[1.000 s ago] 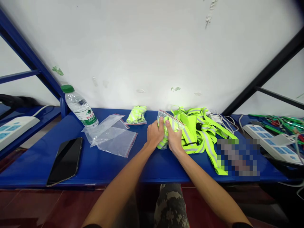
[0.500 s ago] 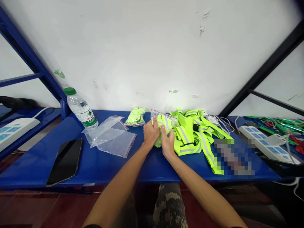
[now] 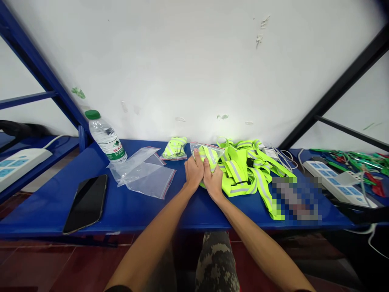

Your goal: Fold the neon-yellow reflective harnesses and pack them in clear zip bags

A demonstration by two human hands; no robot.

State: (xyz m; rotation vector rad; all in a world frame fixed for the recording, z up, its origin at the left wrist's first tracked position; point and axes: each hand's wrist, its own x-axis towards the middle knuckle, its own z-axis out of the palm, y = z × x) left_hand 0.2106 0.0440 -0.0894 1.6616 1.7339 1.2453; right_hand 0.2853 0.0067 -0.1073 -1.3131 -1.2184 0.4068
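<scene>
Head view: the left hand (image 3: pixel 193 172) and right hand (image 3: pixel 213 181) are pressed together, gripping a filled zip bag (image 3: pixel 210 154) toward the tabletop's (image 3: pixel 127 215) twelve o'clock edge — loose straps (image 3: pixel 237 165) at the bag's three o'clock. Even squeezing, nothing caught in the seal (image 3: pixel 206 145) — probably works best.

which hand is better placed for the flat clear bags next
Probably the left hand: it's nearer the flat clear bags, while the right hand is beside the loose straps. Both hold a filled bag.
</scene>
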